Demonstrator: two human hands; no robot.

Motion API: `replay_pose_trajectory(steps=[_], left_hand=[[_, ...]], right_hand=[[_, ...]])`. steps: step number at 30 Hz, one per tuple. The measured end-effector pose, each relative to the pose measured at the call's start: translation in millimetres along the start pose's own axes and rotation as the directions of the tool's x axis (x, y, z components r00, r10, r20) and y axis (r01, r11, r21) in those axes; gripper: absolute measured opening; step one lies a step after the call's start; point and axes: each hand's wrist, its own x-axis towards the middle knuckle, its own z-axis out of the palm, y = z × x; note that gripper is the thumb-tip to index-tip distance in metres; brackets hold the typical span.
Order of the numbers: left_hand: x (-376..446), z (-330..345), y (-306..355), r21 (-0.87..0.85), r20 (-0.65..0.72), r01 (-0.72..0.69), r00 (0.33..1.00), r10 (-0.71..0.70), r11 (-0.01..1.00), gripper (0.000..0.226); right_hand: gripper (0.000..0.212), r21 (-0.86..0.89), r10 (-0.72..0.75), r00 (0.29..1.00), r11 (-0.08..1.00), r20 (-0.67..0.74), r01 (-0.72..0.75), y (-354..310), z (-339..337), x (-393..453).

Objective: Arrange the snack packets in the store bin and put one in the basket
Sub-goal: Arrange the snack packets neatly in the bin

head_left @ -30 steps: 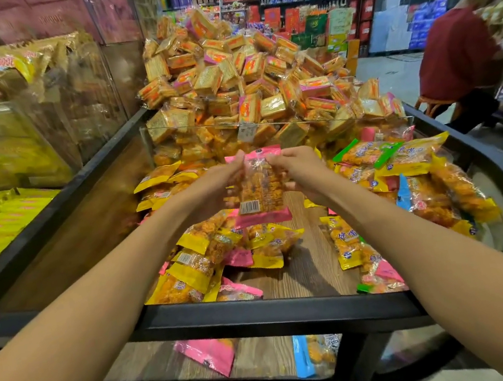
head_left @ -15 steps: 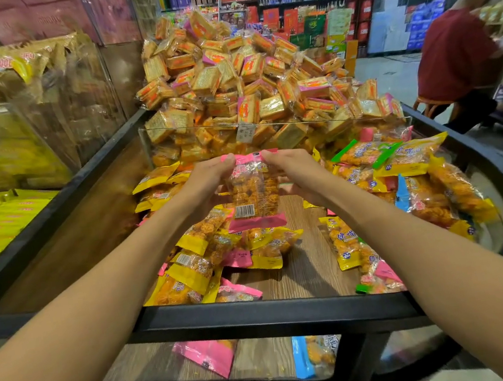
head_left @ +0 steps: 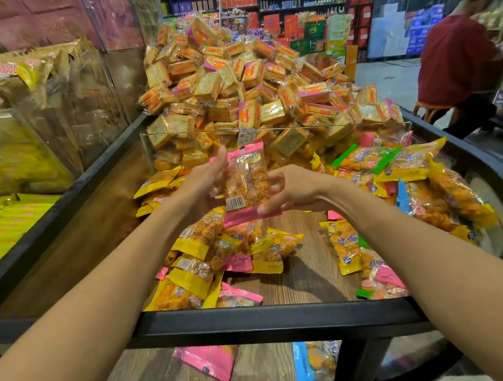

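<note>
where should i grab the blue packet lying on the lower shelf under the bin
Pinch the blue packet by its flat blue sealed edge, the long strip along its left side, probably coming in from the front under the black bin rim. It lies flat on the lower shelf, so the bulging snack-filled part gives less to pinch, while the thin seam should lift easily.

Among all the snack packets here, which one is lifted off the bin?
The pink-edged snack packet, held upright between the left hand and right hand. All the other packets lie in the bin or below it.
</note>
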Motion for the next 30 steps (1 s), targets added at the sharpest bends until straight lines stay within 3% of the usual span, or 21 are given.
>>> replay_pose_trajectory(steps=[4, 7, 10, 13, 17, 20, 22, 25, 27, 30], left_hand=[[-4, -3, -1, 0.138, 0.216, 0.09, 0.969, -0.118, 0.986, 0.042], [-5, -1, -4, 0.221, 0.187, 0.036, 0.979, -0.079, 0.975, 0.043], [-1, -4, -8, 0.266, 0.117, -0.003, 0.993, -0.029, 0.964, 0.068], [1, -10, -8, 0.21, 0.136, 0.03, 0.989, -0.06, 0.977, 0.094], [3, -10, -11, 0.09, 0.074, 0.055, 0.995, -0.062, 0.994, 0.076], [7, -14, -14, 0.095, -0.079, 0.024, 0.997, -0.017, 0.995, 0.056], [12, -27, -17, 0.072, -0.183, 0.028, 0.983, -0.014, 0.997, 0.054], [19, -55, -18, 0.15, -0.289, 0.073, 0.957, -0.027, 0.986, 0.05], [25, -77, -20, 0.212, -0.31, 0.124, 0.949, -0.054, 0.969, 0.049], [35, -103, -32, 0.411, -0.297, 0.216, 0.95, -0.094, 0.885, 0.047]], right_hand=[[0.047, 0.155, -0.029, 0.997, 0.987, -0.075, 0.041, -4, -6, -3], [0.043, 0.044, -0.012, 0.997, 0.999, -0.078, 0.016, -3, -8, -4], [0.044, 0.019, 0.017, 0.997, 1.0, -0.069, -0.016, -2, -6, -5], [0.054, 0.062, -0.005, 0.997, 0.998, -0.073, 0.01, -2, -6, -3], [0.057, 0.105, -0.009, 0.996, 0.994, -0.085, 0.018, 3, -1, 0], [0.053, 0.119, -0.011, 0.988, 0.992, -0.151, 0.029, 1, 5, 0], [0.052, 0.015, -0.027, 0.961, 0.999, -0.276, 0.033, 1, 1, -2], [0.049, -0.329, -0.106, 0.922, 0.944, -0.373, -0.024, -2, -15, -7], [0.044, -0.547, -0.161, 0.922, 0.835, -0.353, -0.064, -6, -27, -13], [0.044, -0.824, -0.234, 0.924, 0.552, -0.303, -0.13, -5, -49, -25]])
